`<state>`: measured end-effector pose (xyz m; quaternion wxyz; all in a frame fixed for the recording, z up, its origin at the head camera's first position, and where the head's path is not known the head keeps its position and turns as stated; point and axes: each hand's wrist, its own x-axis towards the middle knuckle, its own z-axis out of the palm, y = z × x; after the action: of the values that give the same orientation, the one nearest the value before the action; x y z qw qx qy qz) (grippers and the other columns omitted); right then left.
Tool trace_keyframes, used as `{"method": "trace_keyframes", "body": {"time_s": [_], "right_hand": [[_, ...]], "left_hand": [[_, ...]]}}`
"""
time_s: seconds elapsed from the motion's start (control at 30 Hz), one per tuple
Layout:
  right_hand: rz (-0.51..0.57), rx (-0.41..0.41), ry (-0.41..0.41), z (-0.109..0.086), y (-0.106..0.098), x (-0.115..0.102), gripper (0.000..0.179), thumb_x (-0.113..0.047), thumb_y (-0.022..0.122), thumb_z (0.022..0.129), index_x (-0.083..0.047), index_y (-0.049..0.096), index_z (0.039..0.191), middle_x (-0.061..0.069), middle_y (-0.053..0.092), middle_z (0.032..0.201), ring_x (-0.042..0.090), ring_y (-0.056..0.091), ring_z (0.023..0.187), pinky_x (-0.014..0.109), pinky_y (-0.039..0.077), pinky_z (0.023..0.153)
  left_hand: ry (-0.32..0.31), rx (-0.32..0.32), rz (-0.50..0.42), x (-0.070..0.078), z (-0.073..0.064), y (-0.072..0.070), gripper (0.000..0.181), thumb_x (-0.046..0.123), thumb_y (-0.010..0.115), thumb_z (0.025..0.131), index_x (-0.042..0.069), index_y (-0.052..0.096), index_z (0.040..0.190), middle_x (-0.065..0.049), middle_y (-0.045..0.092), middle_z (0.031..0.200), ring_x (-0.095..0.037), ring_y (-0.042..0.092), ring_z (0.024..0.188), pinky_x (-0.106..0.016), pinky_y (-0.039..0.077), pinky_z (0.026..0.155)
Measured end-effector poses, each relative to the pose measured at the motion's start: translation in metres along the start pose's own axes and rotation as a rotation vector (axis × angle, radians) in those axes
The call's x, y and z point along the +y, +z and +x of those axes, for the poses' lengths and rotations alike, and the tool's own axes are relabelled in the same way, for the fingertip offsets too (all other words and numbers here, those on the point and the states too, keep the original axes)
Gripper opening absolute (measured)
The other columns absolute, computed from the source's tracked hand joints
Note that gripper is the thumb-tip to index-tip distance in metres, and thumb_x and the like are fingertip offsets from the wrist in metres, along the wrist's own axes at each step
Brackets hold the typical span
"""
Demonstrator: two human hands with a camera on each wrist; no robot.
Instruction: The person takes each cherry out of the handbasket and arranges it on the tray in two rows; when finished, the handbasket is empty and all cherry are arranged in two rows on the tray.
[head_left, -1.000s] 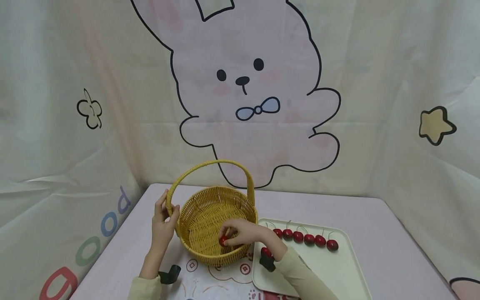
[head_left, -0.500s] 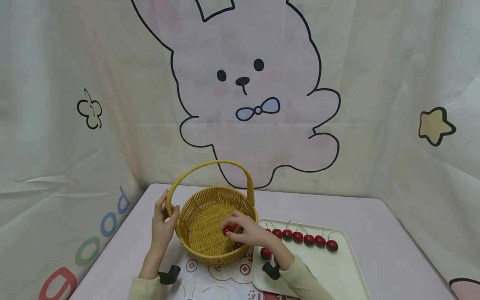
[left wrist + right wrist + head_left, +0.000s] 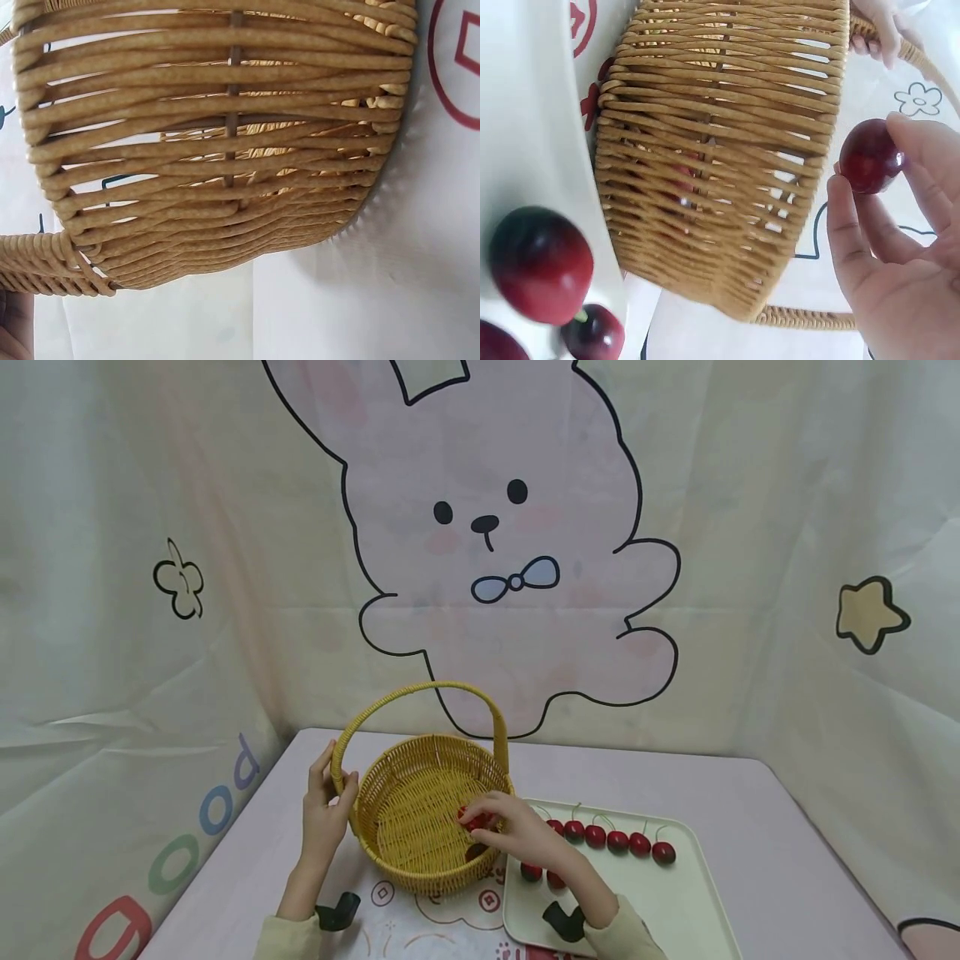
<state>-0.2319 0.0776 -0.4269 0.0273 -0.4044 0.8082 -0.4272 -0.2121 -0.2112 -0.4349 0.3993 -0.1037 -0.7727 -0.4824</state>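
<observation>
My left hand (image 3: 326, 818) grips the base of the handle of a yellow woven basket (image 3: 420, 881), on its left side. Only a bit of that hand shows at the corner of the left wrist view, where the basket's wall fills most of the frame. Over the basket's right side, my right hand (image 3: 521, 835) pinches a dark red cherry (image 3: 870, 156) between thumb and fingers. More red shows low in the basket through its weave in the right wrist view. In the head view this hand partly covers the cherries (image 3: 476, 852) inside.
A cream tray (image 3: 675, 910) stands right of the basket, overlapped by the right forearm. Several cherries (image 3: 618, 842) with stems line its far side; a few more (image 3: 531, 872) sit near its left edge. A printed cloth backdrop (image 3: 487, 635) rises behind the table.
My right hand has moved right and slightly up, from low inside the basket toward its right rim, still pinching a cherry. The left hand keeps its hold on the handle.
</observation>
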Motion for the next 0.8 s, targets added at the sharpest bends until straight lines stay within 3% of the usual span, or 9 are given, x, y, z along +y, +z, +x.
{"method": "trace_keyframes", "body": {"time_s": [0.13, 0.3, 0.53, 0.8], "right_hand": [[-0.013, 0.005, -0.018, -0.011, -0.004, 0.010, 0.021, -0.012, 0.061, 0.090, -0.015, 0.063, 0.110, -0.002, 0.060, 0.112, 0.015, 0.057, 0.092, 0.038, 0.050, 0.079], [-0.003, 0.006, -0.035, -0.023, -0.012, 0.017, 0.025, -0.009, 0.060, 0.089, -0.013, 0.061, 0.114, 0.000, 0.059, 0.112, 0.014, 0.058, 0.091, 0.032, 0.052, 0.077], [-0.085, 0.081, 0.070, -0.040, -0.028, 0.017, 0.027, -0.017, 0.064, 0.088, -0.021, 0.061, 0.115, -0.007, 0.059, 0.112, 0.011, 0.054, 0.087, 0.026, 0.051, 0.073], [-0.123, 0.122, 0.150, -0.064, -0.035, 0.025, 0.029, -0.019, 0.067, 0.085, -0.026, 0.061, 0.113, -0.007, 0.060, 0.106, 0.007, 0.055, 0.083, 0.027, 0.051, 0.072]], "left_hand": [[0.003, -0.003, -0.003, 0.000, 0.000, 0.000, 0.057, -0.010, 0.057, 0.085, 0.004, 0.037, 0.136, -0.003, 0.053, 0.076, -0.002, 0.047, 0.063, -0.018, 0.041, 0.055], [0.017, -0.001, -0.007, -0.001, 0.000, -0.001, 0.058, -0.011, 0.057, 0.084, 0.003, 0.037, 0.136, -0.002, 0.053, 0.076, -0.002, 0.047, 0.062, -0.019, 0.042, 0.054], [0.036, 0.018, -0.001, -0.002, 0.004, 0.002, 0.058, -0.012, 0.057, 0.083, 0.002, 0.037, 0.135, -0.006, 0.053, 0.076, 0.000, 0.046, 0.063, -0.014, 0.041, 0.056], [-0.035, 0.008, -0.001, 0.002, 0.000, -0.001, 0.058, -0.010, 0.058, 0.084, 0.004, 0.038, 0.136, 0.006, 0.053, 0.079, 0.001, 0.048, 0.066, -0.012, 0.042, 0.058]]}}
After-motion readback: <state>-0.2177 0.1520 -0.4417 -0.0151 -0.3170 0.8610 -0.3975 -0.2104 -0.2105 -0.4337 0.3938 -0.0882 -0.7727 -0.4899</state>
